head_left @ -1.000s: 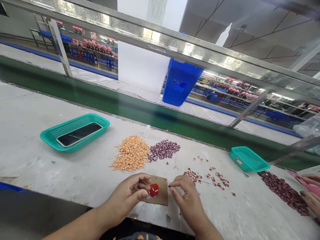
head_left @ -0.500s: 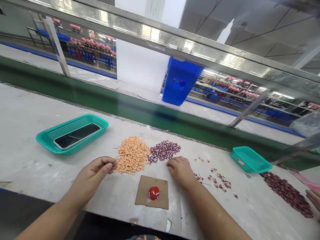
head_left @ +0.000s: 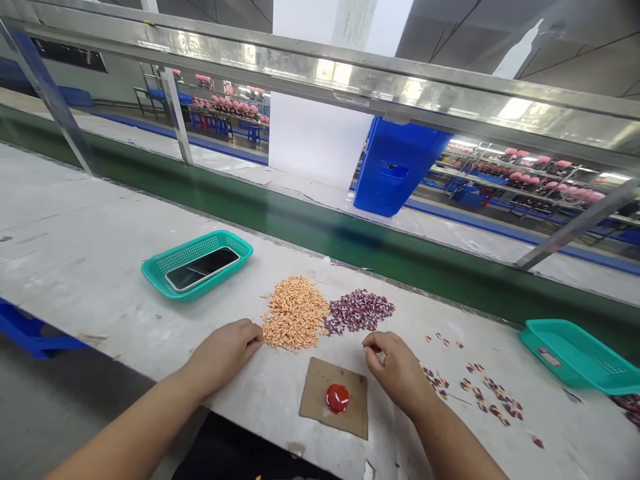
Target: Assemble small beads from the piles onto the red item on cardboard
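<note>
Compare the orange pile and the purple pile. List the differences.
The orange pile is pale orange; the purple pile is dark reddish-purple with light flecks. The orange pile spreads wider than the purple pile. The orange pile lies at the fingertips of the left hand; the purple pile lies just beyond the right hand. Both are loose heaps of small pieces on the bench.

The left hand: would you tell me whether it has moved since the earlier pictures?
Yes, the left hand moved away from the cardboard square to the orange pile.
</note>
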Demonstrator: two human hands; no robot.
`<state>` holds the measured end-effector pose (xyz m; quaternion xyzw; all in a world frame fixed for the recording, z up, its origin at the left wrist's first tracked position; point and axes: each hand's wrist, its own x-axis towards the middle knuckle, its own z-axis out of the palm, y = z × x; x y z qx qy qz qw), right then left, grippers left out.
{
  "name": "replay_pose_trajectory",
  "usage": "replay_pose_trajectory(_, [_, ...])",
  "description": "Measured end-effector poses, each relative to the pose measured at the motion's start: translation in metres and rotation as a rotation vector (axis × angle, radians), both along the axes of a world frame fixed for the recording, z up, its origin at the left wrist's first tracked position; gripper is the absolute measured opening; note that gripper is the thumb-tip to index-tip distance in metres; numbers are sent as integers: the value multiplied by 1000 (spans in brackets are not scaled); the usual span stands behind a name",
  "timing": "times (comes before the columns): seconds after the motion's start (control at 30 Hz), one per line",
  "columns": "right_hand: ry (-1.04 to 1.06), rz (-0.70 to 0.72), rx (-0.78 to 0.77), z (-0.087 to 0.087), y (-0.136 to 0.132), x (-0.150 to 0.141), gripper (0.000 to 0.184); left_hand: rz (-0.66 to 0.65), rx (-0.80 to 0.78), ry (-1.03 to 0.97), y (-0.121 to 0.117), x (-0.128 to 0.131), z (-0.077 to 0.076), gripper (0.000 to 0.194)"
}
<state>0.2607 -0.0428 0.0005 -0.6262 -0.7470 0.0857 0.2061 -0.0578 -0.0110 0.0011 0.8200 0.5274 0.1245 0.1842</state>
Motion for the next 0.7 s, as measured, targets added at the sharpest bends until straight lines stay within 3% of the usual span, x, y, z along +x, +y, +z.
replay_pose_trajectory(0.17, [229, 23, 5, 17, -25, -19, 13, -32, 19, 75, 4, 1, -5, 24])
replay_pose_trajectory(0.43, [485, 230, -22, 37, -51, -57, 14, -156, 20, 123, -3, 1, -7, 25])
replay_pose_trajectory(0.7, [610, 274, -65, 32, -60, -77, 14, -175, -27, 27, -10, 4, 7, 20])
